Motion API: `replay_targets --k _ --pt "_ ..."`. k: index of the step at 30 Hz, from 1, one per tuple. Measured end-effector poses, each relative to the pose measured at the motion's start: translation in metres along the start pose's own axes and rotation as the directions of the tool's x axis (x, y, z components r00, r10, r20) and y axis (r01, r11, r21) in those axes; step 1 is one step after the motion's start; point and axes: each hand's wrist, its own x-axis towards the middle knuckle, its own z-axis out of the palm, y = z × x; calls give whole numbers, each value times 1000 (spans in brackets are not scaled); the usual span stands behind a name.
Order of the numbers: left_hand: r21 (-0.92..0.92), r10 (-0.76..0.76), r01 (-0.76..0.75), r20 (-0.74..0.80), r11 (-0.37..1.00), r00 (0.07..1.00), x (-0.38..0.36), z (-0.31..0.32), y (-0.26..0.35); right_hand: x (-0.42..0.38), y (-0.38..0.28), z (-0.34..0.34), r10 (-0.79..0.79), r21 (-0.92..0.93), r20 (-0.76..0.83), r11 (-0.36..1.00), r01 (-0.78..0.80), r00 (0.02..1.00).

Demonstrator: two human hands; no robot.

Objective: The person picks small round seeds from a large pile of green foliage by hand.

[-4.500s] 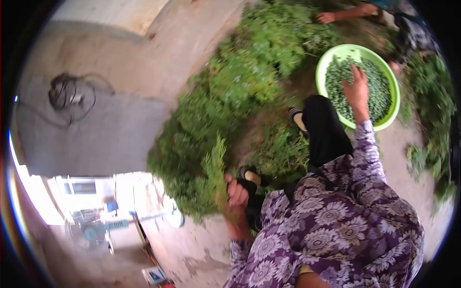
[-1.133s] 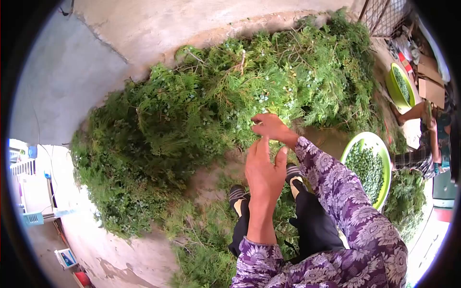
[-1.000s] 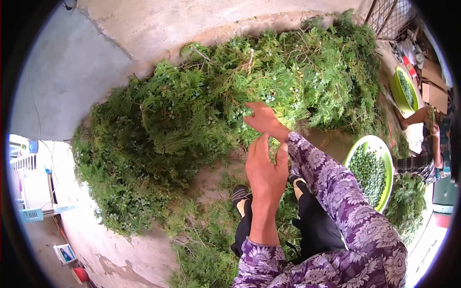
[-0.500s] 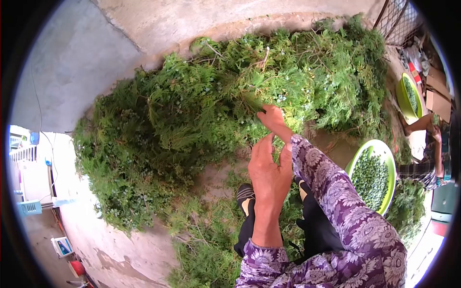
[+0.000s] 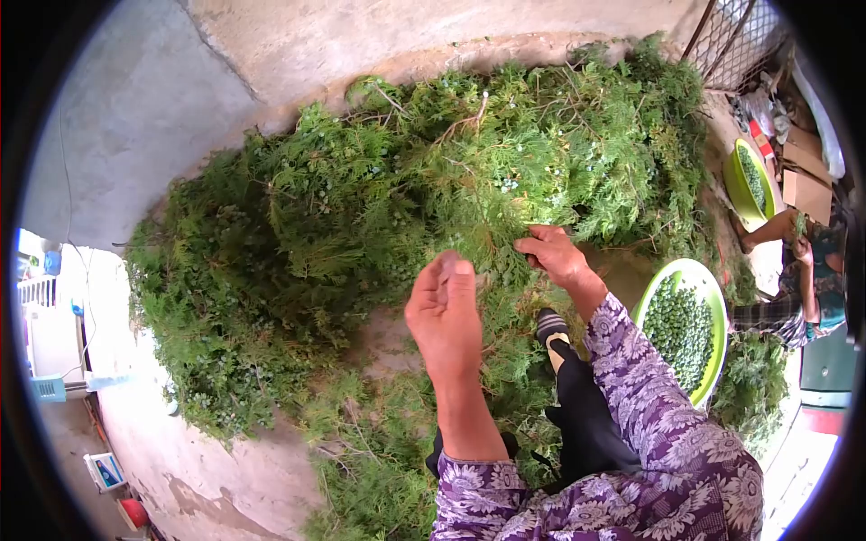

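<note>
My right hand [image 5: 557, 259] is closed, thumb and fingers pinching a leafy evergreen sprig [image 5: 499, 242] that points to the left. Beside it, on the left, my left hand [image 5: 440, 311] is raised with its fingers curled in toward the thumb. What those fingers hold, if anything, is hidden. Both hands are over the near side of a large heap of green evergreen branches [image 5: 334, 207], which carry small pale blue-green cones. A light green basin [image 5: 719, 356] stands right of my right forearm, with many small green cones [image 5: 678, 329] in it.
More cut branches [image 5: 379, 451] lie around my feet; one striped shoe [image 5: 552, 325] shows. Another person [image 5: 803, 279] sits at the right, near a second green basin [image 5: 735, 185] and cardboard [image 5: 806, 194]. A concrete wall [image 5: 361, 41] rises behind the heap.
My right hand has moved right and nearer to me, with the sprig in it. My left hand has shifted left and its fingers have curled in. The view has turned slightly.
</note>
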Motion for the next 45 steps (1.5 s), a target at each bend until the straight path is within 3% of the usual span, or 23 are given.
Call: replay_targets --k 5,7,11,12,13,15,16,17,20,22,25,26,29,30,31,33,34,35,37,38,42,43,45 --pt "-89 -25 27 29 996 999 -7 -4 -3 -43 -25 -19 -128 29 15 991 128 992" --pt "-159 -116 131 99 978 988 -12 -2 -9 -64 -37 -26 -126 32 23 992 125 992" --pt "-90 -104 112 89 990 991 -24 4 -22 -122 -62 -29 -113 80 -22 990 114 993" --pt "-118 -110 124 117 985 987 -27 3 -21 -135 -65 -29 -245 83 56 967 240 968" --pt "-117 -113 128 125 985 986 -30 5 -26 -146 -66 -31 -244 82 48 967 240 969" --pt "-197 -167 220 254 955 953 -38 10 -30 -162 -64 -35 -222 154 251 970 188 942" --pt "-121 -223 283 362 951 905 -43 9 -29 -162 -56 -42 -267 124 369 963 237 890" --pt "-141 -193 263 384 954 903 -49 13 -30 -158 -37 -46 -242 54 365 969 239 899" --pt "-160 -202 296 435 942 877 -69 11 -19 -152 -15 -53 -197 73 443 980 184 875" --pt "-77 -205 262 432 962 878 -68 12 -30 -148 -3 -53 -261 263 316 948 180 912" --pt "-43 -101 152 567 987 818 -57 18 -39 -128 4 -60 -306 412 388 901 134 869" --pt "-58 -88 145 563 988 822 -58 24 -34 -118 10 -52 -405 550 290 812 195 867" --pt "-85 -110 170 476 982 872 -59 31 -37 -128 10 -48 -380 564 195 798 213 904" --pt "-123 -113 181 426 976 898 -56 32 -42 -130 -13 -54 -263 351 407 929 116 875" --pt "-112 -120 183 422 977 899 -56 32 -44 -123 -13 -55 -261 360 408 927 109 875" --pt "43 -307 304 146 952 940 -58 36 -38 -113 -11 -52 -161 125 314 984 127 936" --pt "-12 -294 298 139 954 946 -56 37 -40 -113 -8 -48 -194 229 143 961 158 971" --pt "-3 -291 294 139 956 947 -53 36 -41 -112 -8 -51 -197 238 142 958 160 970" --pt "-288 -272 337 242 896 931 -45 29 -44 -110 -8 -59 -199 454 -117 861 231 973" --pt "-256 -262 308 198 916 944 -37 24 -50 -112 -8 -62 -232 544 -155 791 279 960" --pt "-209 -315 362 228 908 921 -14 4 -61 -127 -9 -50 -348 515 -46 795 321 936" --pt "-202 -312 358 225 912 923 -15 2 -66 -133 -10 -47 -418 399 14 835 378 908" --pt "-307 -274 323 192 895 942 -22 6 -59 -129 -5 -38 -406 293 80 882 368 910"
